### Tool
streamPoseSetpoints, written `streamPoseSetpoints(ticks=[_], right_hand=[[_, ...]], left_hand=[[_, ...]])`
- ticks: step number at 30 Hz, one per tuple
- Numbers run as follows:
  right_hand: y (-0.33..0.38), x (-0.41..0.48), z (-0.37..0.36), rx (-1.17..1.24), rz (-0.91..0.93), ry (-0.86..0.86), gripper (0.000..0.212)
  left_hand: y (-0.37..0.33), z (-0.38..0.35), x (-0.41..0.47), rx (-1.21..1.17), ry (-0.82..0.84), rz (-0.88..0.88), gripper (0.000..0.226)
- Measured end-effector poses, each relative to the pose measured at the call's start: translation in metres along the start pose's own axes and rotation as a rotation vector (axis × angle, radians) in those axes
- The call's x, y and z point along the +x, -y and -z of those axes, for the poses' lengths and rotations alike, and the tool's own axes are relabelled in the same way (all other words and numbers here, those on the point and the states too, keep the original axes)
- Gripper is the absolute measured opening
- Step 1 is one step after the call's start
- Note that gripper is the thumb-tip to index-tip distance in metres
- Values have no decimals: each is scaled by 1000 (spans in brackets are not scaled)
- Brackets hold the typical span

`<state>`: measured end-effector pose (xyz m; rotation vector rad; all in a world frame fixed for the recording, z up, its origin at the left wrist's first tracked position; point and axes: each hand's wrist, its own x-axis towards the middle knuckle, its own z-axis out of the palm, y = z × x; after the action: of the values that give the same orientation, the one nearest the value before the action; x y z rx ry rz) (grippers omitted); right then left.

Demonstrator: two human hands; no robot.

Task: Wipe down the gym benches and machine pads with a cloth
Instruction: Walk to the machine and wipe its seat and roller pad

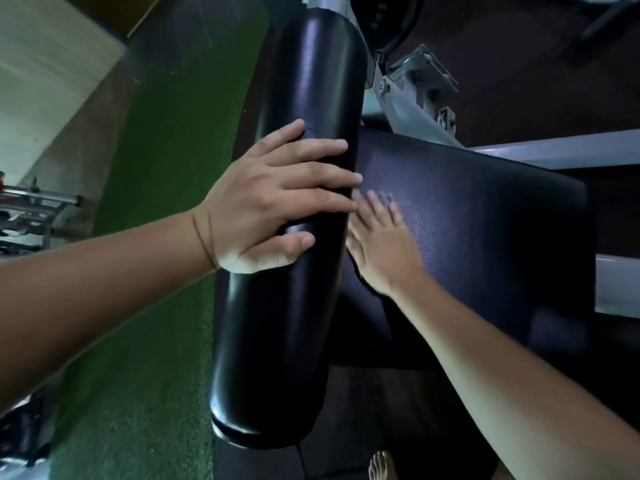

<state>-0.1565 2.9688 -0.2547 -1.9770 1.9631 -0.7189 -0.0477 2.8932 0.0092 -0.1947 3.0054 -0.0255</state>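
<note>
A long black cylindrical roller pad (pixel 311 81) runs from the top centre down to the lower middle. My left hand (pixel 270 199) is wrapped around its middle, fingers over the top and thumb on the near side. To its right lies a flat black seat pad (pixel 485 220). My right hand (pixel 381 247) rests flat on this pad right beside the roller, fingers apart and blurred by motion. No cloth shows clearly; a dark edge under the right palm may be fabric, I cannot tell.
Grey metal machine frame and brackets (pixel 415 81) stand behind the pads, with pale bars (pixel 554 150) to the right. Green turf (pixel 166 168) covers the floor on the left, where more equipment (pixel 31 209) stands. A bare foot (pixel 379 465) is on the dark floor below.
</note>
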Motion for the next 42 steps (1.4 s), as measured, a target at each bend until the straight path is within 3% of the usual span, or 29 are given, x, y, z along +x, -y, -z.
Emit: streamPoseSetpoints(ticks=[5,7,10,13,17,20,22,25,28,32,35,42], right_hand=[[-5,-87,0,-5,313,142,57],[-20,-65,2,-3,271,132,57],[-22,-24,4,-27,-27,95,61],[15,-37,-1,-26,-169,62,64],[80,-130,-18,8,-10,77,63],[71,-148,-24,-22,104,115,63],[33,-138,-21,-83,21,108,65],[-22,-134,-4,-73,-297,80,64],[3,-122,-6,-80,-486,28,67],[64,-116,-19,-82,-230,115,70],[35,-132,-15,-94,-99,135,67],[-92,-199,23,-32,-712,91,66]], left_hand=[[-1,4,-2,15,40,-17,54],[0,6,-2,29,62,-25,54],[-6,8,-9,35,67,3,53],[-26,4,-24,-11,65,13,53],[-49,3,-42,-35,72,3,55],[-56,2,-48,-51,91,-53,54],[-57,0,-50,-73,72,-68,54],[-57,-5,-50,-80,20,-56,54],[-58,-8,-50,-83,-6,-50,54],[-56,-6,-50,-70,9,-51,58],[-57,-6,-51,-67,20,-49,60],[-61,-7,-47,-67,18,-32,53]])
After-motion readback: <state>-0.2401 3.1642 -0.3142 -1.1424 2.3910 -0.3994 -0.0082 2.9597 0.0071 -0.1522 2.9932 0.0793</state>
